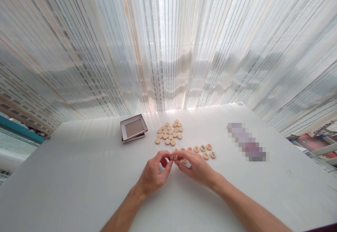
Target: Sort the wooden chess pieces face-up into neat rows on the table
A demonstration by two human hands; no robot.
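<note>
Pinching red-marked disc (173, 158), left hand (154, 174) and right hand (198, 167) both clamped on it; open shallow box (134, 128) farther left, brown inside.

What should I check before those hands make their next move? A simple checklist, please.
1. Piece in the fingers: ok; the left hand and right hand both touch the red-marked piece.
2. Its marking visible: ok; the red character faces the camera.
3. All laid-out marked pieces in sight: not ok; the right hand partly hides some.
4. Plain-topped pieces apart from the hands: ok; grouped beyond them.
5. Markings under those: cannot tell.
6. Box tray squarely stacked: not ok; askew on the part beneath.
</note>
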